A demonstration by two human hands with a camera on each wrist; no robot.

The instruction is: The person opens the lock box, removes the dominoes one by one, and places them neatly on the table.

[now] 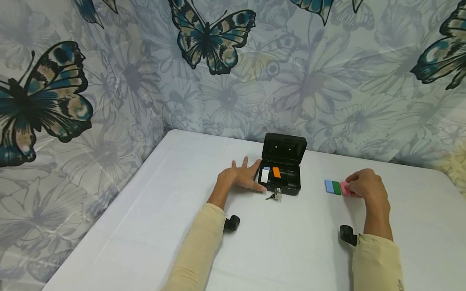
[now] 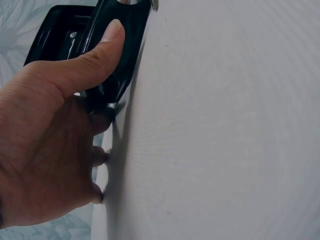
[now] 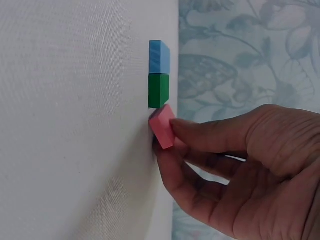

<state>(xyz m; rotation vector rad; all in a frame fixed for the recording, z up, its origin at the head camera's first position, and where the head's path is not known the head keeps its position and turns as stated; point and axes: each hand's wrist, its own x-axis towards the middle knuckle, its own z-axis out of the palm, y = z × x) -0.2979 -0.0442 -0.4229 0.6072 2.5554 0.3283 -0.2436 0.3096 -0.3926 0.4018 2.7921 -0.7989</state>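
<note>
My right hand [image 1: 365, 184] pinches a pink block [image 3: 164, 127] between thumb and fingers, tilted a little off the table. Right beside it a green block [image 3: 159, 90] and a blue block [image 3: 159, 57] lie in a row, touching each other. My left hand [image 1: 242, 175] rests with spread fingers at the left side of an open black box [image 1: 291, 178]; in the left wrist view its thumb lies along the box's front wall. Inside the box are a white block [image 1: 265, 175] and an orange block [image 1: 276, 172], with a bit of blue behind the white one.
A small bunch of keys [image 1: 271, 197] hangs at the box's front lock and lies on the white table [image 1: 284, 242]. The box's raised lid [image 1: 284, 148] leans toward the butterfly-patterned wall covering [image 1: 233, 101]. A black wrist camera [image 1: 232, 223] sits by the left sleeve.
</note>
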